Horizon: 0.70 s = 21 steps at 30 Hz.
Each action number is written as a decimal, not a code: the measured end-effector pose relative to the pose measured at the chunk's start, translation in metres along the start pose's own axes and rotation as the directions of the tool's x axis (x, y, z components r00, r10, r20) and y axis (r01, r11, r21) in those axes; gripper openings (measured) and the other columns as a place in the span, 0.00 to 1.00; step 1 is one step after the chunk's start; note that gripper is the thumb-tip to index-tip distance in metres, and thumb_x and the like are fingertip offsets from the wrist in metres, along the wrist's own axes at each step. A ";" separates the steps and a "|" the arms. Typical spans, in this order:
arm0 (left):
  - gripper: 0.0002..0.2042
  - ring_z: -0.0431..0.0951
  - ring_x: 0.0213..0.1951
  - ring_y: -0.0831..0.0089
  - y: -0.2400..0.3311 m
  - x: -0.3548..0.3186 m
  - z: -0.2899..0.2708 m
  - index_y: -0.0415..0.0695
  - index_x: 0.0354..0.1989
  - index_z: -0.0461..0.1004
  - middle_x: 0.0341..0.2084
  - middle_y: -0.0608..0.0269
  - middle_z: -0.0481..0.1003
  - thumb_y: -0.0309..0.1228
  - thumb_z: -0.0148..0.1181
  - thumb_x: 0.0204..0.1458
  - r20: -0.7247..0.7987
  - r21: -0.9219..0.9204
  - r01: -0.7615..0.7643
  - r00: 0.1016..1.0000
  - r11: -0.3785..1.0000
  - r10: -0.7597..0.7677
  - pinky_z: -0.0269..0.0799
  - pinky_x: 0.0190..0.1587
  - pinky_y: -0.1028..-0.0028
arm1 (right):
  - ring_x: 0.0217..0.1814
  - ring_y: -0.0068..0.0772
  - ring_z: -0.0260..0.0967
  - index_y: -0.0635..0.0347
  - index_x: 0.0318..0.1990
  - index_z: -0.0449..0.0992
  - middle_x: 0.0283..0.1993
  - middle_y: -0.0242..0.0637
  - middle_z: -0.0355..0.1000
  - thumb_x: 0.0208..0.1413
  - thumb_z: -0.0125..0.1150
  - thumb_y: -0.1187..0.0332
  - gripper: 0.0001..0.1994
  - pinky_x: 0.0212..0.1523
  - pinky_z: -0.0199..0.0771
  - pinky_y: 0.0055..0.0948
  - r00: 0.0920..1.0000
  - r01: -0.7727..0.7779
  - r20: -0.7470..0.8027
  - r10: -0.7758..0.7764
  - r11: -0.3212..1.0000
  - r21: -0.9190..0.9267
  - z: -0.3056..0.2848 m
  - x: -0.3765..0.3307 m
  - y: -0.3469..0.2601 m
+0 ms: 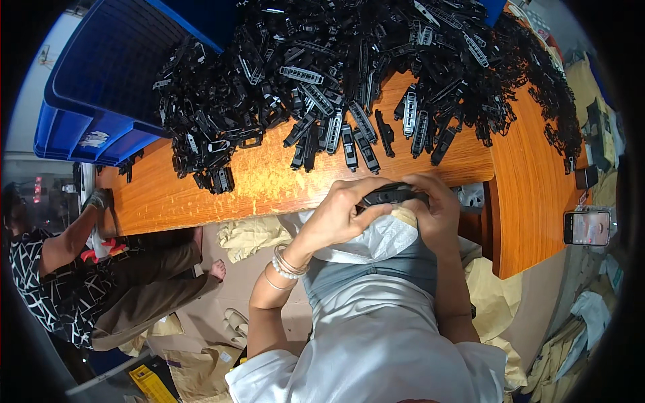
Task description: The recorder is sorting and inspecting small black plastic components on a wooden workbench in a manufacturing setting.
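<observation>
Far left: a co-worker (64, 289) sits at the table's end, one hand (99, 199) at the edge; what it handles is too small to tell. Just right of this, a blue plastic crate (101, 138) stands on the wooden tabletop (265, 178), probably set at the rim to leave the middle free.

Left of centre to right: a heap of black plastic parts (275, 101) covers the back of the tabletop. Along its front, long housings with grey slotted strips (363, 122) lie loose, presumably within easy reach of the seated person.

Centre, in front of the table edge: the left hand (339, 211) grips the left end of a slim black piece (390, 195), fingers above, thumb below. The right hand (438, 213) closes on its right end. Hands together, both clamped on the piece, which is held level over the lap; the two-ended grip likely steadies it. Fingers hide its ends; exact kind cannot be told. Below, a white sheet (383, 243) lies across the lap, perhaps as protection.

Far right: a smartphone (586, 228), lit screen facing the worker, seemingly placed for viewing.
</observation>
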<state>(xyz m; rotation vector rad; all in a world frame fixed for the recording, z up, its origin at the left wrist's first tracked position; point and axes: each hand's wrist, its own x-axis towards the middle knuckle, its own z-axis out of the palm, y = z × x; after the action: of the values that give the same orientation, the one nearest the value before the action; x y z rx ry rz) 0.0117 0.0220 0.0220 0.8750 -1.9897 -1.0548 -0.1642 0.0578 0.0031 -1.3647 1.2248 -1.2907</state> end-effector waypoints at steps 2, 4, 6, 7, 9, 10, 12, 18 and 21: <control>0.18 0.77 0.27 0.68 0.007 0.001 -0.002 0.35 0.43 0.70 0.28 0.52 0.75 0.23 0.61 0.40 0.049 -0.002 0.051 0.998 0.999 -0.051 0.70 0.29 0.77 | 0.32 0.25 0.65 0.67 0.37 0.72 0.33 0.35 0.67 0.35 0.58 0.84 0.16 0.34 0.64 0.20 1.000 0.015 -0.002 -0.015 1.000 -0.007 -0.002 -0.002 0.006; 0.16 0.77 0.29 0.69 0.011 -0.002 -0.003 0.36 0.42 0.71 0.29 0.55 0.76 0.23 0.59 0.42 0.073 -0.009 0.117 0.991 0.993 -0.116 0.71 0.31 0.77 | 0.30 0.25 0.65 0.67 0.38 0.73 0.33 0.35 0.66 0.36 0.57 0.84 0.16 0.33 0.65 0.19 0.999 0.032 0.001 -0.032 0.999 -0.010 -0.005 -0.001 0.008; 0.14 0.77 0.29 0.71 0.001 -0.012 -0.002 0.36 0.41 0.72 0.30 0.58 0.77 0.26 0.58 0.45 0.107 -0.195 0.279 0.959 0.940 -0.262 0.72 0.33 0.79 | 0.33 0.23 0.67 0.70 0.39 0.71 0.37 0.36 0.65 0.38 0.51 0.88 0.17 0.35 0.67 0.19 0.993 -0.031 0.118 0.011 0.985 0.171 -0.006 0.000 0.004; 0.13 0.77 0.29 0.73 0.004 -0.013 -0.006 0.37 0.41 0.73 0.31 0.59 0.77 0.27 0.56 0.47 0.180 -0.369 0.377 0.926 0.850 -0.333 0.73 0.34 0.79 | 0.33 0.23 0.67 0.70 0.39 0.71 0.37 0.36 0.65 0.38 0.51 0.88 0.17 0.35 0.67 0.19 0.992 -0.031 0.124 0.010 0.984 0.173 -0.004 0.000 0.002; 0.12 0.77 0.29 0.74 -0.013 -0.022 -0.012 0.38 0.42 0.73 0.31 0.58 0.76 0.27 0.56 0.48 0.141 -0.286 0.242 0.968 0.927 -0.209 0.73 0.33 0.79 | 0.29 0.23 0.67 0.69 0.40 0.71 0.33 0.37 0.66 0.40 0.52 0.87 0.16 0.31 0.67 0.19 0.974 -0.119 0.217 0.065 0.962 0.246 0.000 -0.001 0.000; 0.12 0.77 0.29 0.74 -0.021 -0.025 -0.019 0.39 0.42 0.73 0.31 0.57 0.76 0.28 0.55 0.49 0.118 -0.196 0.096 0.990 0.976 -0.073 0.74 0.32 0.79 | 0.29 0.23 0.67 0.69 0.40 0.71 0.33 0.37 0.66 0.40 0.52 0.87 0.16 0.31 0.67 0.19 0.973 -0.117 0.222 0.062 0.962 0.247 0.002 0.000 -0.001; 0.08 0.76 0.26 0.76 -0.041 -0.032 -0.043 0.40 0.33 0.76 0.27 0.60 0.76 0.31 0.57 0.48 -0.138 -0.071 0.272 0.950 0.960 -0.279 0.71 0.26 0.81 | 0.28 0.24 0.68 0.68 0.41 0.72 0.31 0.39 0.68 0.42 0.51 0.85 0.15 0.30 0.68 0.19 0.946 0.024 0.324 -0.015 0.999 -0.024 0.006 -0.001 0.000; 0.08 0.71 0.23 0.60 -0.073 -0.007 -0.098 0.36 0.28 0.73 0.26 0.52 0.70 0.19 0.59 0.36 -0.442 0.714 0.340 0.897 0.612 0.016 0.68 0.27 0.68 | 0.28 0.26 0.69 0.69 0.36 0.73 0.30 0.42 0.70 0.47 0.51 0.83 0.09 0.28 0.69 0.20 0.954 -0.066 0.298 0.038 0.994 0.086 0.017 -0.012 0.010; 0.09 0.71 0.26 0.54 -0.084 0.006 -0.096 0.37 0.30 0.72 0.26 0.51 0.69 0.20 0.58 0.36 -0.402 0.794 0.294 0.910 0.532 0.097 0.68 0.28 0.65 | 0.28 0.25 0.69 0.69 0.36 0.73 0.29 0.42 0.70 0.48 0.51 0.82 0.08 0.28 0.69 0.20 0.956 -0.062 0.290 0.043 0.996 0.058 0.011 -0.013 0.013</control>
<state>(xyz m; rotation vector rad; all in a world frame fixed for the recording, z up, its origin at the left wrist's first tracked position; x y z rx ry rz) 0.1069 -0.0571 -0.0098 1.5785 -2.0443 0.1902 -0.1542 0.0689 -0.0120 -1.4060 1.0011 -1.0422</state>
